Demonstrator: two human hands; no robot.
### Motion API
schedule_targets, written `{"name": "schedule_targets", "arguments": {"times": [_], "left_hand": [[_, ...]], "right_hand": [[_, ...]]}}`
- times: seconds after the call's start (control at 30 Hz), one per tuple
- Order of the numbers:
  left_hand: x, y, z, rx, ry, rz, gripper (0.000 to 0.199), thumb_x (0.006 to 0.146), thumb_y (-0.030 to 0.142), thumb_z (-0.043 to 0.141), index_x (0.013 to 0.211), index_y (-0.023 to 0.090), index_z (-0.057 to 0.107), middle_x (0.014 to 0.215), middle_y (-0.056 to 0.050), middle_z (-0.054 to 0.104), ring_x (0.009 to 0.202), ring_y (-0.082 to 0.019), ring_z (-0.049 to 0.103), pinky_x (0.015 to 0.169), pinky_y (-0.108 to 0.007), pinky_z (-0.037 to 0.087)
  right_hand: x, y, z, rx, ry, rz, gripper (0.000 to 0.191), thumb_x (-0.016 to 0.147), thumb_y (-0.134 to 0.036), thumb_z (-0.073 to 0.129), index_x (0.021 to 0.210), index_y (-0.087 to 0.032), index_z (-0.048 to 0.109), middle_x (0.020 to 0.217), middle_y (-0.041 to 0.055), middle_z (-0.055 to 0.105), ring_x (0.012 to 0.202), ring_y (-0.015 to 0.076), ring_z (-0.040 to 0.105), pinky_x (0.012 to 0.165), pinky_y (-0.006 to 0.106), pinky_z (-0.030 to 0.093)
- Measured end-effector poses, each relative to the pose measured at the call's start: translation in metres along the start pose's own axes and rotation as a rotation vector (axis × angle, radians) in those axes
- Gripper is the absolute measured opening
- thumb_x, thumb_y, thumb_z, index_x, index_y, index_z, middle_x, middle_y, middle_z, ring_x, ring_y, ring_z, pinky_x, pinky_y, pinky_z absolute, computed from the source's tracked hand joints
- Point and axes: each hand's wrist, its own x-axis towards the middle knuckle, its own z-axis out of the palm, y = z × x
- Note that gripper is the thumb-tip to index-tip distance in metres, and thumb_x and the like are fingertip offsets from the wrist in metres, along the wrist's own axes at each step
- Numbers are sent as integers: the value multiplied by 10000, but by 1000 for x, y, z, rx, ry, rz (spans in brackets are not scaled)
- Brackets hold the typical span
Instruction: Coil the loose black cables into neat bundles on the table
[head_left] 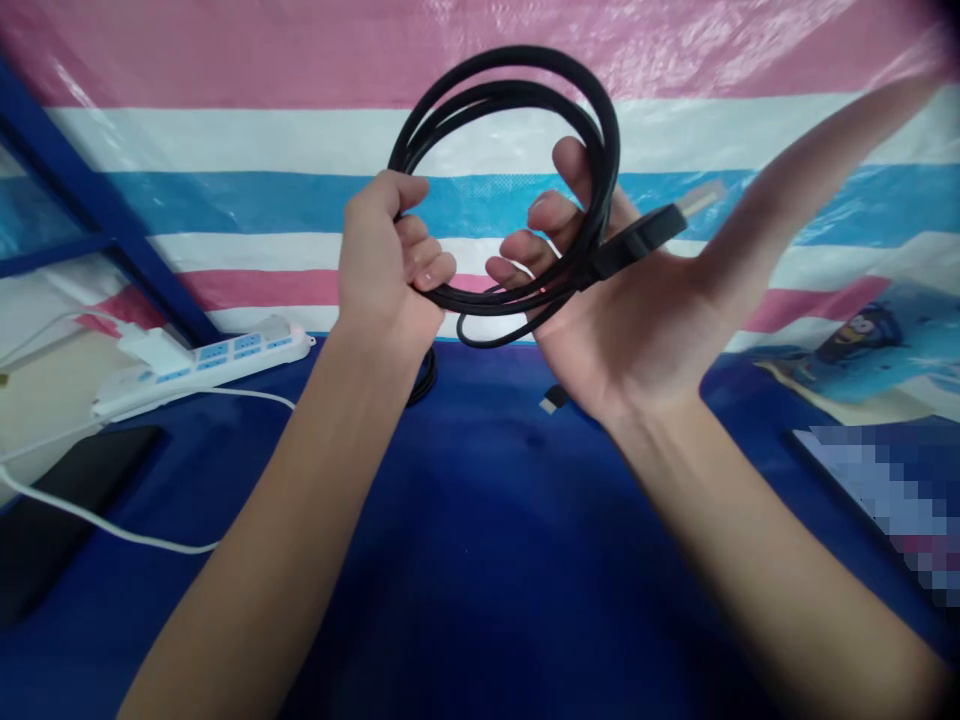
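Note:
A black cable point(517, 95) is coiled into a loop and held up above the blue table. My left hand point(394, 250) is closed around the left side of the coil. On the right, my right hand point(630, 310) is open, palm up, with its thumb stretched out and its fingers spread behind the coil. The cable's black plug point(641, 240) lies over the right palm, its light metal end pointing up and to the right. A thin cable loop hangs below the coil, between the hands.
On the left are a white power strip point(214, 365) with an adapter point(156, 348), a white cord point(97, 520) and a black flat object point(71, 510). Another connector point(553, 399) and a dark cable coil point(424, 380) lie on the table point(480, 560). Behind hangs striped sheeting point(262, 210).

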Motion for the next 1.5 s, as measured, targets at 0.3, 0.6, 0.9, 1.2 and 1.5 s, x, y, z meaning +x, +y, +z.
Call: {"name": "schedule_targets", "arguments": {"times": [0.3, 0.6, 0.9, 1.2, 1.5], "left_hand": [[-7, -29, 7, -29, -43, -139, 230, 813, 96, 475, 625, 184, 375, 453, 99, 127, 340, -27, 129, 347, -185, 177], [13, -26, -23, 206, -453, 62, 302, 847, 460, 553, 936, 181, 623, 852, -38, 605, 847, -146, 606, 698, -241, 497], [37, -75, -49, 203, -134, -308, 199, 765, 316, 686, 858, 173, 584, 735, -25, 592, 664, -133, 601, 598, -231, 485], [19, -34, -17, -55, -279, -108, 173, 941, 215, 385, 888, 193, 549, 524, 59, 436, 391, -49, 409, 399, -154, 321], [-17, -8, 5, 224, -437, 394, 203, 928, 336, 411, 1060, 272, 552, 1120, -1, 614, 869, -178, 652, 578, -235, 515]], "right_hand": [[6, -12, -6, -70, 168, 80, 165, 879, -353, 559, 877, -190, 538, 562, -63, 151, 416, 74, 154, 379, 224, 233], [16, -33, -21, -195, 124, 196, 191, 737, -90, 527, 906, -144, 598, 456, -87, 120, 365, 58, 52, 357, 235, 70], [11, -45, -19, -266, -50, 197, 194, 751, -87, 533, 881, -179, 643, 453, -75, 149, 364, 57, 69, 355, 236, 68], [15, -37, -24, -275, 136, 55, 146, 730, -90, 548, 819, -181, 620, 453, -74, 157, 365, 57, 92, 356, 241, 95], [15, -44, -23, -177, 162, 109, 160, 730, -94, 521, 847, -182, 586, 455, -76, 140, 359, 62, 71, 354, 240, 86]]}}
